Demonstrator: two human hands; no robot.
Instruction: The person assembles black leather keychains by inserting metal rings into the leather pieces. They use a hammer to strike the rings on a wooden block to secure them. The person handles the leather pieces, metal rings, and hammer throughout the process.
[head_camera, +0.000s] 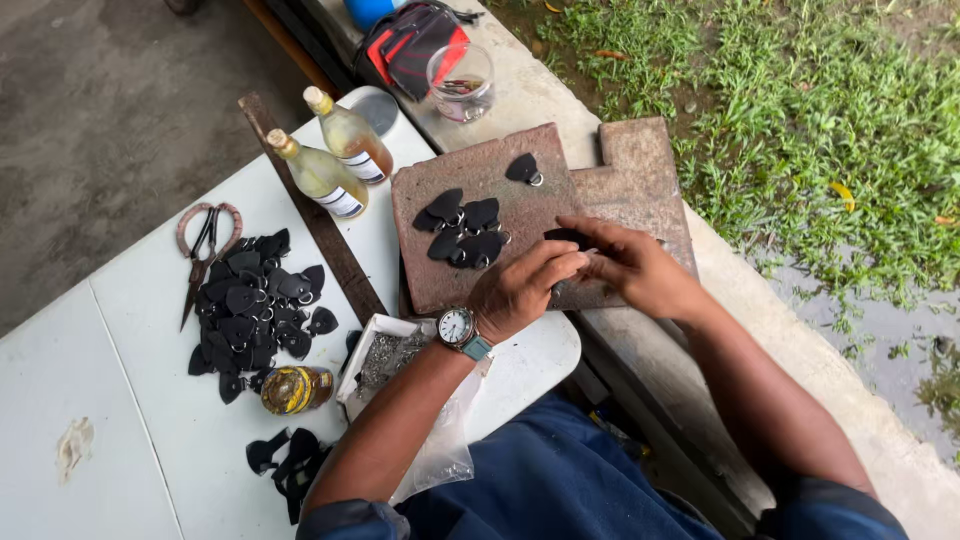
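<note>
— Where the two hands meet over the reddish stone slab (470, 180), what sits between them?

— A small black leather piece (566, 236), pinched in the fingers of the right hand (630, 265) near the slab's right edge. The left hand (520, 290), with a wristwatch (458, 328), has its grip curled together right against it; I cannot tell what it holds.

— And on the slab?

— A cluster of black leather tabs with rings (465, 232) at its middle, one more tab (523, 168) near the far edge.

— Beyond that?

— A white table (120, 330) to the left carries a heap of black tabs (250, 305), scissors (205, 250), two glass bottles (335, 160) at its far edge and a box of small metal parts (385, 355). Grass (800, 110) lies beyond a concrete ledge (760, 290).
</note>
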